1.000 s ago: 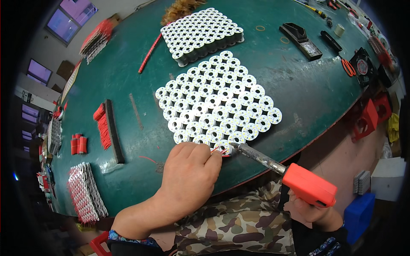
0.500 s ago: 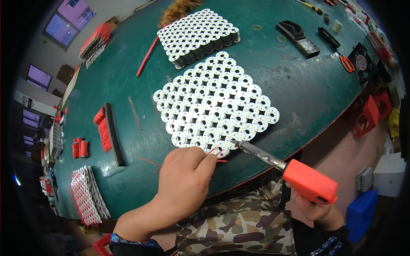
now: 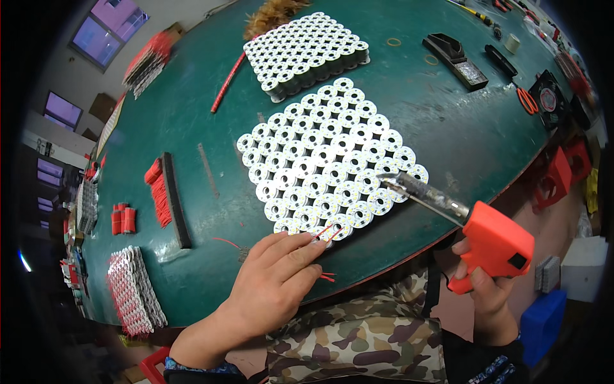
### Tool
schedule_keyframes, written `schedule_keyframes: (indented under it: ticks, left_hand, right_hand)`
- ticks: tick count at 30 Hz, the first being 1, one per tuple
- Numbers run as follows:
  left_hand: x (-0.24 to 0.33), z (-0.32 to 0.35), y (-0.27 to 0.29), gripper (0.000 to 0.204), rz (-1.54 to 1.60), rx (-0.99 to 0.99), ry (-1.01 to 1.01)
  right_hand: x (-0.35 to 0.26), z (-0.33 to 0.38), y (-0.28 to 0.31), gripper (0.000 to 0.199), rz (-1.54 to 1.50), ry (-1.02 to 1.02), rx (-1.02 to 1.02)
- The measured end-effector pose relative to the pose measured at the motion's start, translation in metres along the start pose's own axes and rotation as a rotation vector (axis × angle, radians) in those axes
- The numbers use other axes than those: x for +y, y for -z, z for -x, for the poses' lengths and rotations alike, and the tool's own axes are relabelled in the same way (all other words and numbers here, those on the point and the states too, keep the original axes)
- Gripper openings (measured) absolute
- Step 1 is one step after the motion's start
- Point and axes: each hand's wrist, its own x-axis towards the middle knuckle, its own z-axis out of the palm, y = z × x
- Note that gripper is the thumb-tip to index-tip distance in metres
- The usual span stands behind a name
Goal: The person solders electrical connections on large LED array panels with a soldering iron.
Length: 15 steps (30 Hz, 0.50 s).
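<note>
White ring-shaped LED boards [image 3: 323, 153] lie joined in a square sheet on the green table in front of me. My left hand [image 3: 275, 275] rests at the sheet's near corner, its fingertips on the last boards. Thin red wires [image 3: 327, 277] stick out from under its fingers, and two short red wires [image 3: 332, 232] lie across a corner board. The grip itself is partly hidden. In my right hand [image 3: 489, 288] is a soldering gun [image 3: 499, 240] with an orange-red handle. Its metal tip hovers over the sheet's right corner, apart from my left hand.
A thicker stack of similar boards [image 3: 307, 54] stands behind the sheet. Leftward lie a dark bar [image 3: 174, 201], red wire bundles [image 3: 123, 219] and wired boards [image 3: 135, 288]. A black holder [image 3: 454, 61] and orange-handled scissors [image 3: 527, 100] lie at the right. The table edge curves close to me.
The soldering gun has lifted off the near corner board and moved up and right. My left hand's fingers have loosened from a pinch and stretched out over the corner, uncovering the red wires.
</note>
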Motion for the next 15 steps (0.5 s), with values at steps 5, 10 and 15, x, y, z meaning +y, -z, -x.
schedule_keyframes:
  ticks: [5,10,15]
  left_hand:
    - [-0.006,0.016,0.002,0.016,0.144,0.123,0.041]
    - [-0.016,0.046,-0.003,0.009,0.645,0.508,0.525]
    - [-0.052,0.04,-0.023,0.011,1.237,0.769,0.676]
  right_hand:
    - [0.028,-0.036,0.009,0.062,-0.313,0.07,0.087]
    - [0.047,-0.095,-0.005,0.056,-0.558,-0.019,0.097]
    - [0.051,-0.113,-0.016,0.058,-0.668,-0.101,0.022]
